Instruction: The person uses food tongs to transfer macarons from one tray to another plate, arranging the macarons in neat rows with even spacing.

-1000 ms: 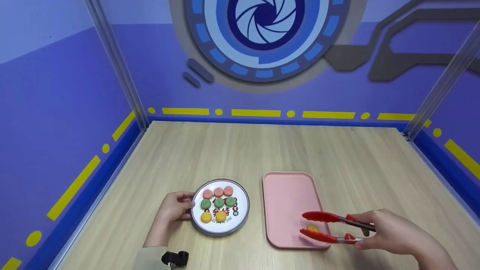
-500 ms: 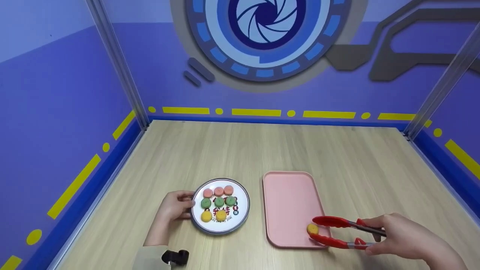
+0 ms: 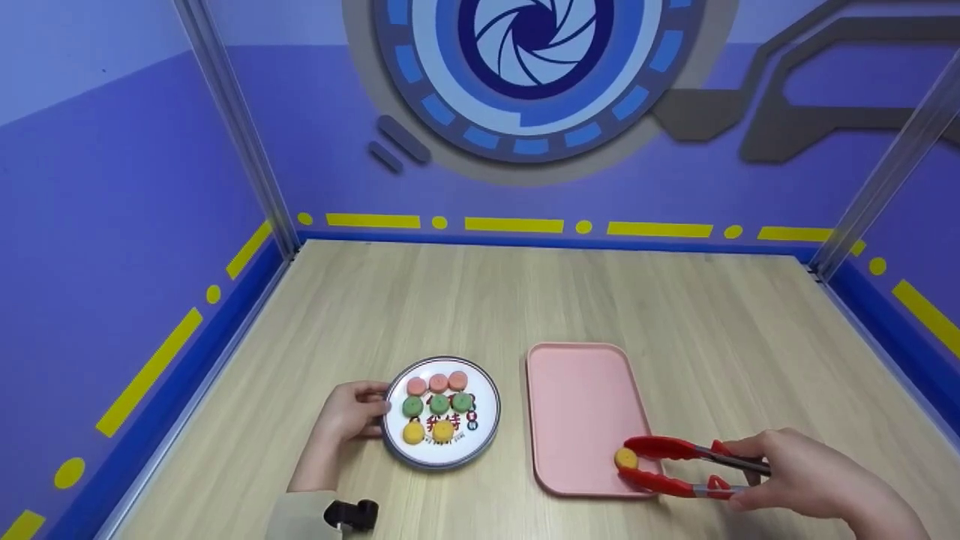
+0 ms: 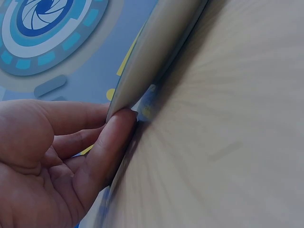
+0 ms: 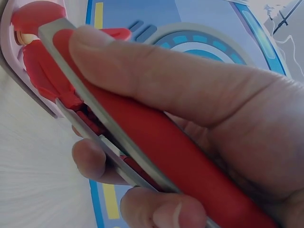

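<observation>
My left hand (image 3: 349, 412) pinches the left rim of a round white plate (image 3: 480, 442) with a dark edge and printed red characters. On the plate lie rows of small round pieces: pink pieces (image 3: 438, 383), green pieces (image 3: 439, 404) and two yellow pieces (image 3: 443, 430). In the left wrist view, thumb and fingers meet at the plate's rim (image 4: 156, 47). My right hand (image 3: 802, 472) grips red-tipped metal tongs (image 3: 664, 448). Their tips stand around a yellow round piece (image 3: 625, 458) at the near right of the pink tray (image 3: 577, 397). In the right wrist view, the tongs' red handle (image 5: 142, 128) lies under my thumb.
The plate and the tray stand apart on a light wood table (image 3: 517, 300). Blue printed panels (image 3: 300, 135) rise at the back and both sides, with metal posts (image 3: 232, 127) in the corners. A black wrist strap (image 3: 351, 515) sits at my left sleeve.
My right hand has moved a little right and nearer me with the tongs. The tips, wider apart before, have drawn together about the yellow piece. My left hand and the plate stay put.
</observation>
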A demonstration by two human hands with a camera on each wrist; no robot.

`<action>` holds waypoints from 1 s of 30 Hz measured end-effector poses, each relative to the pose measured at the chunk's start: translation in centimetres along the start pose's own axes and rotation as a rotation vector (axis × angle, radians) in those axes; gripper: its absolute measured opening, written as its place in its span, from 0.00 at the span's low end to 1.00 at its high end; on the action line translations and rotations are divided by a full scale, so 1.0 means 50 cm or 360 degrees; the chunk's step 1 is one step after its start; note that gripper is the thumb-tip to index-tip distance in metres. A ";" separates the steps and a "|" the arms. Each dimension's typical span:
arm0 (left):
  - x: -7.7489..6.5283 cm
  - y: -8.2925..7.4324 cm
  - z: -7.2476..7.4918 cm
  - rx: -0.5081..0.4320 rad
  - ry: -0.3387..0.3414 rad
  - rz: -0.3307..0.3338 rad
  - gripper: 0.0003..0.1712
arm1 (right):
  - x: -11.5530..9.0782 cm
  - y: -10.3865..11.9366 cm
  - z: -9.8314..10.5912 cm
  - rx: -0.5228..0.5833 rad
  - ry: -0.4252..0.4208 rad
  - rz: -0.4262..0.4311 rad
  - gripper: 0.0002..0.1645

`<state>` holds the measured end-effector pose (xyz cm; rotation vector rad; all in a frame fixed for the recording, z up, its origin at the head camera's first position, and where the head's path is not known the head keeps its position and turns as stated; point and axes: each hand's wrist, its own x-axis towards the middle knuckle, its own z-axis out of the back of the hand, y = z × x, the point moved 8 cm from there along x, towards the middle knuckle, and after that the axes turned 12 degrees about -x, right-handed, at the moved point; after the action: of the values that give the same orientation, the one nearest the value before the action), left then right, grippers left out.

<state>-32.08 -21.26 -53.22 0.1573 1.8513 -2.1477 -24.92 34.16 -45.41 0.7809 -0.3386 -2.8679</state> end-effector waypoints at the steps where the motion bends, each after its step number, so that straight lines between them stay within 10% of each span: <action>1: 0.000 -0.001 0.000 -0.0006 0.0006 -0.0002 0.22 | 0.000 0.001 0.000 0.0004 0.0000 0.0009 0.43; 30: 0.000 -0.003 -0.001 -0.0015 0.0017 -0.0001 0.23 | 0.010 0.016 0.018 0.0004 -0.0064 -0.0011 0.45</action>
<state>-32.13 -21.17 -53.07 0.1666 1.8672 -2.1424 -25.75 33.46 -44.67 0.7274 -0.3451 -2.8938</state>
